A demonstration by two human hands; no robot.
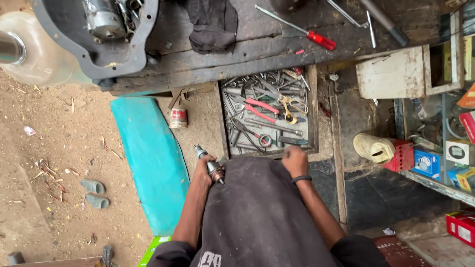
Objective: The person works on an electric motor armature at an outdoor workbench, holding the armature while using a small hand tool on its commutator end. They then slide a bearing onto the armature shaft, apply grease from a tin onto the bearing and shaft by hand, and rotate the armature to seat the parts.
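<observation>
left hand (203,170) gripping metal shaft (212,166); right hand (295,160) at tool drawer (312,111)

A tool drawer (311,109) is set under the worktop (257,54), with pliers (262,110) lying in it. A screwdriver (302,30) and a cloth (213,24) are laid on the worktop. A can (178,117) is placed left of the drawer, shelves (435,183) to the right.

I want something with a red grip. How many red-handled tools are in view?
2 clear ones: a red-handled screwdriver on the dark workbench, and red-handled pliers in the open tool drawer, above the right hand. More may be buried in the drawer's clutter.
</observation>
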